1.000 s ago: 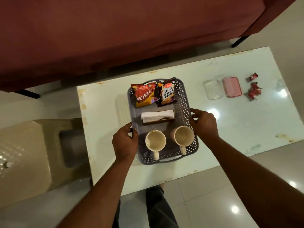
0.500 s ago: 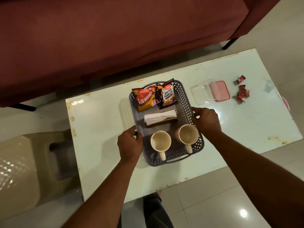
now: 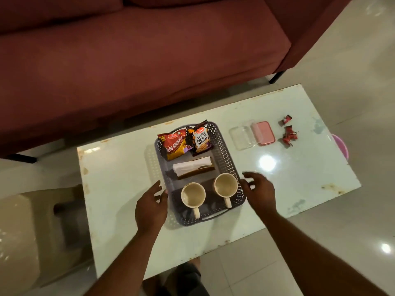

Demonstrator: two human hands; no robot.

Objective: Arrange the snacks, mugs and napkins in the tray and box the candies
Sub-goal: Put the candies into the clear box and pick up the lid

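Observation:
A grey perforated tray [image 3: 226,150] sits mid-table. It holds a red Aloo Bhujia packet [image 3: 174,145], a Salted Peanuts packet [image 3: 201,138], a stack of white napkins [image 3: 192,166] and two cream mugs [image 3: 193,195] [image 3: 226,185]. My left hand [image 3: 151,207] hovers open just off the tray's left rim. Just beyond the right rim, my right hand [image 3: 259,192] is open with fingers spread. To the right lie a clear box [image 3: 241,136], a pink lid [image 3: 263,133] and several red-wrapped candies [image 3: 288,132].
The white table [image 3: 119,178] has worn, stained edges. A maroon sofa [image 3: 139,60] runs along its far side. A beige plastic stool [image 3: 27,227] stands at the left. A pink object [image 3: 342,146] peeks out past the table's right edge.
Both hands have let go of the tray's sides and opened, drawing slightly away from it. The tray rests on the table. The camera has tilted up, showing more sofa.

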